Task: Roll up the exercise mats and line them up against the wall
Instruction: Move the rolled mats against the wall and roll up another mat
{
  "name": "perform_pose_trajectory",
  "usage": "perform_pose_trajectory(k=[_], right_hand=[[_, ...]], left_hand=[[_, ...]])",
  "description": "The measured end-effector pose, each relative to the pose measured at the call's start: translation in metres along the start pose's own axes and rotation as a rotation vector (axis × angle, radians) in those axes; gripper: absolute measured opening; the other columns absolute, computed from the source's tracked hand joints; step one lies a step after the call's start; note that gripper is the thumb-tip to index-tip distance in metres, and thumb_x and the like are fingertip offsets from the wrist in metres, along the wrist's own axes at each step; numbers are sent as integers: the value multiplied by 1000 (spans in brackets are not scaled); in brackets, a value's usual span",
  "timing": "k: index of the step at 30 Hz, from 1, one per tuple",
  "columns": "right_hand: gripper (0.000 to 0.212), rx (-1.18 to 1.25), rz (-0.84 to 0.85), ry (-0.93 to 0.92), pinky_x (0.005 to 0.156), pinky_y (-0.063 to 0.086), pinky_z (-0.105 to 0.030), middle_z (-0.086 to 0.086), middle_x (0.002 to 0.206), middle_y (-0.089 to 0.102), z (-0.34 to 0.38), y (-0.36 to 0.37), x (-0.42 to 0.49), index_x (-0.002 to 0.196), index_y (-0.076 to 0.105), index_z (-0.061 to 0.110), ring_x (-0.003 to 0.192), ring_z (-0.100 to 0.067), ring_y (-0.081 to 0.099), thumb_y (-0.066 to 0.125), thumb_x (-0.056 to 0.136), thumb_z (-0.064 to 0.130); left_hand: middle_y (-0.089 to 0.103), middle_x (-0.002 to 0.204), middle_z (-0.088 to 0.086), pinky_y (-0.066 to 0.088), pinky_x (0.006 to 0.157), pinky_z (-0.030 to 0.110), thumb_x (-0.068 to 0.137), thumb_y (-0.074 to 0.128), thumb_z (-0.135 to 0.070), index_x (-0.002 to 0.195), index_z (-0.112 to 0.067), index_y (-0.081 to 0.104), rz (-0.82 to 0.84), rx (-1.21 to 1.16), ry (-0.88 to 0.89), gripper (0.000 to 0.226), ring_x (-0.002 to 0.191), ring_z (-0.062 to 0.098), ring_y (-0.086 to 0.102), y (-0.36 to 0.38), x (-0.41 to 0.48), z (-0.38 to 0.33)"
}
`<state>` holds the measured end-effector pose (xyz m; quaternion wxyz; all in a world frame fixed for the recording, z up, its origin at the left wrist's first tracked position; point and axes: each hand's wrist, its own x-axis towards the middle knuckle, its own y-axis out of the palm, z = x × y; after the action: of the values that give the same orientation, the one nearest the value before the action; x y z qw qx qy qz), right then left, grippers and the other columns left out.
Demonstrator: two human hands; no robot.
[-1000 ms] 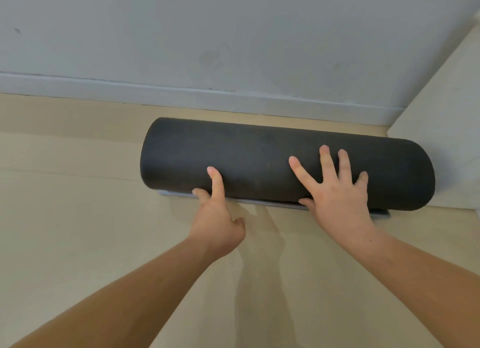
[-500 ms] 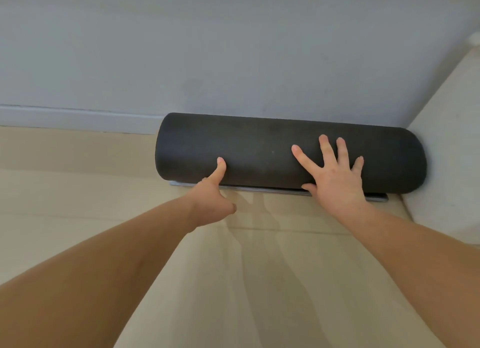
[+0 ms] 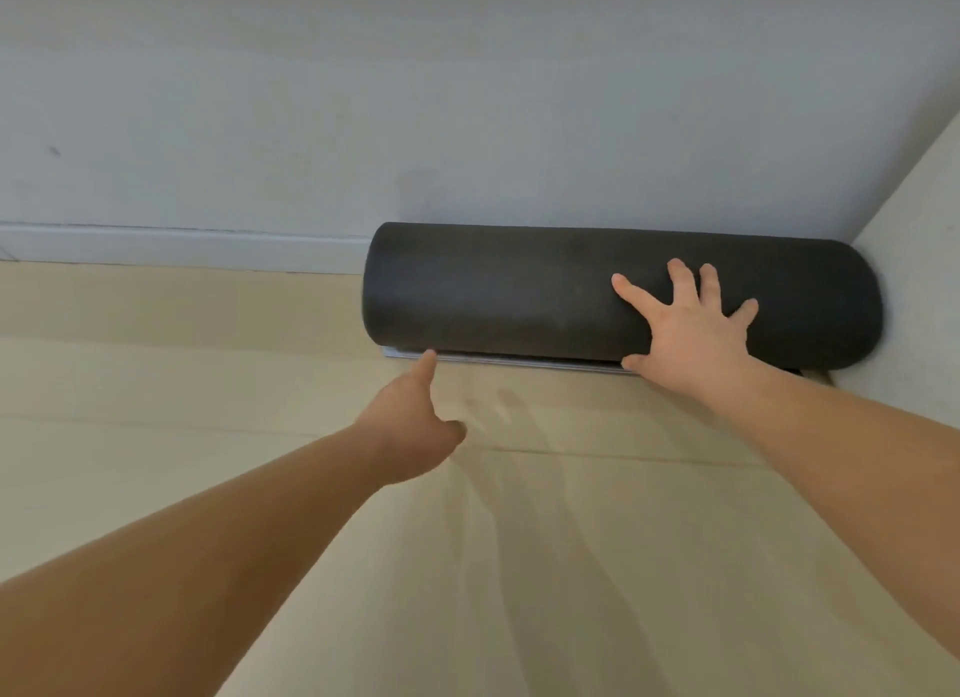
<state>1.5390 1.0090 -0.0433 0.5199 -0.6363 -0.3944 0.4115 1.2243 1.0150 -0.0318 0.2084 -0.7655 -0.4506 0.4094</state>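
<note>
The right hand (image 3: 691,327) lies flat and spread wide on the rolled mat (image 3: 519,291), palm against its curved front, fingers fanned toward 12 o'clock and the thumb low near the roll's bottom edge; it presses rather than grips. The left hand (image 3: 415,426) is loosely curled with only the index finger stretched out, its tip meeting the loose lower edge of the mat at the roll's left end; it holds nothing. The mat is a thick, dark charcoal cylinder with a matte, foam-like skin, and a thin paler layer shows beneath it. It lies lengthwise on the pale, smooth floor (image 3: 208,384), tight against the grey wall (image 3: 467,98), its right end tucked into the corner at 3 o'clock.
</note>
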Motion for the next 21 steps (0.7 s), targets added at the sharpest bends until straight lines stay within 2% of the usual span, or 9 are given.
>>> perform_pose_trajectory(k=[2, 4, 6, 8, 9, 12, 17, 21], right_hand=[[101, -17, -47, 13, 116, 15, -76, -14, 170, -4, 16, -8, -16, 159, -4, 53, 157, -43, -8, 68, 89, 61], [88, 39, -86, -29, 119, 18, -69, -14, 170, 4, 40, -17, -40, 162, 8, 45, 158, -39, 0, 62, 94, 56], [69, 191, -27, -117, 117, 32, -56, -9, 165, 25, 73, -28, -68, 159, 29, 36, 153, -32, 24, 58, 97, 51], [56, 311, 73, -196, 103, 47, -44, 0, 151, 46, 113, -43, -96, 151, 47, 33, 136, -25, 48, 55, 98, 50], [52, 341, 111, -236, 98, 50, -41, 3, 145, 52, 136, -51, -109, 147, 52, 33, 130, -23, 54, 54, 98, 51], [48, 385, 194, -361, 101, 51, -42, 8, 136, 62, 203, -76, -151, 138, 61, 32, 125, -19, 59, 55, 97, 56], [42, 374, 257, -538, 99, 53, -41, 11, 125, 64, 316, -115, -210, 128, 66, 30, 110, -15, 61, 60, 94, 54], [35, 345, 295, -669, 96, 55, -39, 11, 115, 63, 416, -145, -258, 119, 69, 29, 103, -14, 63, 64, 93, 52]], left_hand=[[33, 168, -1, 46, 113, 39, 97, 71, -30, 167, -33, 7, 19, -11, -15, 94, 147, 26, 44, -5, -21, 23], [33, 167, -3, 48, 113, 42, 97, 71, -32, 167, -35, 8, 48, 0, -36, 95, 143, 23, 49, -13, -44, 44], [37, 165, -3, 50, 110, 41, 96, 71, -32, 166, -37, 8, 65, -6, -64, 94, 136, 20, 55, -26, -68, 63], [38, 164, -3, 51, 109, 41, 97, 70, -32, 166, -38, 9, 59, -26, -79, 93, 130, 16, 59, -41, -93, 81], [38, 164, -3, 51, 109, 40, 97, 70, -32, 166, -38, 9, 48, -32, -84, 92, 128, 15, 61, -50, -106, 91], [39, 163, -5, 52, 107, 38, 97, 69, -32, 166, -38, 11, 29, -50, -86, 90, 124, 13, 63, -77, -148, 122], [43, 158, -7, 55, 103, 36, 96, 70, -34, 165, -39, 16, -39, -95, -78, 88, 122, 11, 63, -127, -225, 195], [46, 154, -11, 57, 91, 26, 97, 70, -36, 163, -41, 22, -144, -236, -141, 83, 121, 6, 62, -160, -301, 274]])
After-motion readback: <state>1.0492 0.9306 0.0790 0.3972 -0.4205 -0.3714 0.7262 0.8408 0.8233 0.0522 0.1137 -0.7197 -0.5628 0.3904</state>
